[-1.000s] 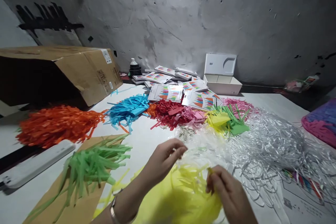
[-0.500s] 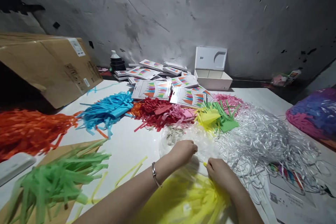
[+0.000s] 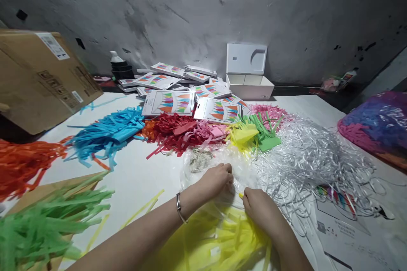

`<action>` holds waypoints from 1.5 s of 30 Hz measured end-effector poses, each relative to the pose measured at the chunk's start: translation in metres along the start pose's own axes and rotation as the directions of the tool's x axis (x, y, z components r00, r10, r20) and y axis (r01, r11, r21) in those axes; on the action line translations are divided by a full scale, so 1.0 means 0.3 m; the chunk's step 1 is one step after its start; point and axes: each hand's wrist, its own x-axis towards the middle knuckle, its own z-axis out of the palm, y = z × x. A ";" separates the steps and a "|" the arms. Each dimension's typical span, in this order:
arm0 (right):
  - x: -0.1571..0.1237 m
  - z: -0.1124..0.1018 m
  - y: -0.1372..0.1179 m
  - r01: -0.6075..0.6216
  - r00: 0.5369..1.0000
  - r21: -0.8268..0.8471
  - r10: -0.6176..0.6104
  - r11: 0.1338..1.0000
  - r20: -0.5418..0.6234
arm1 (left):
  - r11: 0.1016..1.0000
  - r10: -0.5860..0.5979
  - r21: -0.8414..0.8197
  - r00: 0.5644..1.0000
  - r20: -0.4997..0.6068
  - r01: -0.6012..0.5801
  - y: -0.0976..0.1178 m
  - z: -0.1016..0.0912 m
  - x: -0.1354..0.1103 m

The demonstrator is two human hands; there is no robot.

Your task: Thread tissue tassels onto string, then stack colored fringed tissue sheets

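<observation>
My left hand (image 3: 216, 180) rests closed on a clear plastic bag (image 3: 241, 169) at the middle of the white table (image 3: 146, 178), fingers curled into the film. A metal bracelet circles that wrist. My right hand (image 3: 259, 209) is closed just beside it, pinching a thin yellow paper strip at its fingertips. A heap of yellow paper fringe (image 3: 216, 241) lies under and in front of both hands, partly inside the plastic.
Fringe piles lie around: green (image 3: 38, 228), orange (image 3: 22, 163), blue (image 3: 108, 129), red and pink (image 3: 184, 131). Silver shreds (image 3: 314, 156) spread at right. Printed cards (image 3: 187, 93), a white open box (image 3: 249, 76), a cardboard carton (image 3: 41, 80) and a purple-pink bag (image 3: 378, 123) ring the table.
Both hands moved forward and down onto the plastic bag and came closer together. The view swung right, pushing the carton and orange fringe toward the left edge.
</observation>
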 end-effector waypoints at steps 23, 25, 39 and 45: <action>-0.045 -0.046 0.003 0.173 0.973 0.132 -0.149 0.976 -0.175 | 0.962 0.026 -0.250 0.950 -0.311 -0.108 0.042 -0.023 -0.142; -0.079 -0.061 -0.018 0.303 0.932 0.190 -0.249 0.934 -0.264 | 0.942 0.007 -0.314 0.944 -0.331 -0.117 0.059 -0.058 -0.205; -0.234 -0.048 -0.227 0.678 0.717 0.275 -0.534 0.681 -0.448 | 0.861 -0.183 -0.508 0.918 -0.350 -0.022 0.146 -0.104 -0.545; -0.295 -0.020 -0.287 0.657 0.747 0.289 -0.548 0.697 -0.377 | 0.939 -0.102 -0.343 0.917 -0.385 -0.039 0.164 -0.094 -0.647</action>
